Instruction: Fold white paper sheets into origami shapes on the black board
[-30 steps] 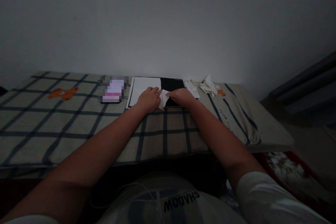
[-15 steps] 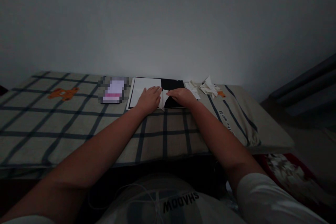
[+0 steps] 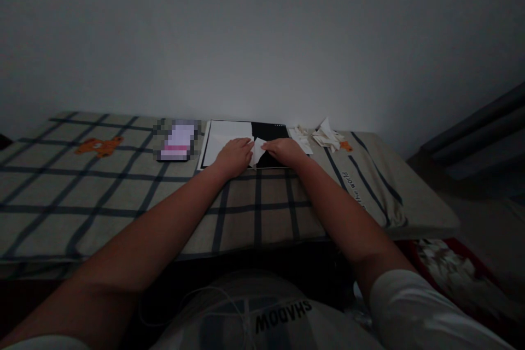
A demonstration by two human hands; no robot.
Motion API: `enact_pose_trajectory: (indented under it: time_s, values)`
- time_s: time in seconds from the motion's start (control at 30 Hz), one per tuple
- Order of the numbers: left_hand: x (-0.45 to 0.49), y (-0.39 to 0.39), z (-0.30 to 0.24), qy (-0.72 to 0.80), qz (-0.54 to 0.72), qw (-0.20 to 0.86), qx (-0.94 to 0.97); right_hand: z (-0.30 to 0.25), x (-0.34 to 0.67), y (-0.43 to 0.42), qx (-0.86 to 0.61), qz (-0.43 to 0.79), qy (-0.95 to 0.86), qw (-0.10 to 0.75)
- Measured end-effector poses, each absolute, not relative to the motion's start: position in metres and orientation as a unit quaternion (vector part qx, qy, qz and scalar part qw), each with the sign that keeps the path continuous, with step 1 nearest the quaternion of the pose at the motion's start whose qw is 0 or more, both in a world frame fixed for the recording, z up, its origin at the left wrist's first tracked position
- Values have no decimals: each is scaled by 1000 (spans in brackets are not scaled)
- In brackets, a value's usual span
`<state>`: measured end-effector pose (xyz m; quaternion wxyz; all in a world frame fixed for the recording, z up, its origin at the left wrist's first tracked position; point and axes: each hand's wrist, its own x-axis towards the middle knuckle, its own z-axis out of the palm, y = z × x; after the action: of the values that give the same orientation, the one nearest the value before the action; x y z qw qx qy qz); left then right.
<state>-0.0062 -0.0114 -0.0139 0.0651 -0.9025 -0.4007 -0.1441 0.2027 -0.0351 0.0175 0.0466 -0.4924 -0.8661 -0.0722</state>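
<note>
A small folded piece of white paper (image 3: 258,150) spans the gap between my hands, above a flat black-and-white board or folder (image 3: 270,130). My left hand (image 3: 234,157) rests over the white half, fingers bent and closed on the paper's left side. From the right, my right hand (image 3: 286,151) pinches the paper's edge between thumb and fingers over the black half. The paper's lower tip reaches the board's near edge. How the folds run under my left fingers is hidden.
Left of the board lies a phone (image 3: 177,141), partly blurred out. Crumpled and folded white papers (image 3: 327,135) sit to its right. A checked cloth (image 3: 135,191) with orange figures covers the table against a grey wall. At lower right, a red container (image 3: 455,262) holds whitish scraps.
My right fingers have lifted the paper's right side a little, so more of its white face shows. My left hand has shifted slightly nearer to me.
</note>
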Motion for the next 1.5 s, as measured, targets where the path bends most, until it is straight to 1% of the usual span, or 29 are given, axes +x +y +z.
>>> enact_pose_trajectory:
  time_s: [0.23, 0.4, 0.47, 0.67, 0.93, 1.07, 1.3, 1.43, 1.5]
  values:
    - [-6, -11, -13, -393, -140, 73, -906, 21, 204, -37, -506, -79, -858, 23]
    - [-5, -14, -13, -397, -143, 75, -903, 17, 208, -36, -467, -79, -877, 85]
    - [-4, -15, -13, -407, -143, 69, -899, 15, 209, -35, -447, -80, -886, 97]
    - [-4, -23, -9, -443, -125, 46, -887, 13, 209, -32, -463, -81, -878, 90]
    - [-4, -21, -6, -422, -91, 47, -901, 11, 210, -30, -473, -74, -874, 83]
    - [-4, -19, -7, -422, -98, 38, -900, 10, 210, -29, -478, -72, -873, 64]
    - [-3, -19, -4, -418, -74, 54, -904, 19, 205, -36, -502, -77, -861, 25]
    - [-2, -20, -7, -423, -85, 59, -900, 20, 207, -38, -506, -79, -858, 30]
    - [-2, -21, -8, -429, -89, 66, -896, 18, 209, -37, -497, -80, -863, 47]
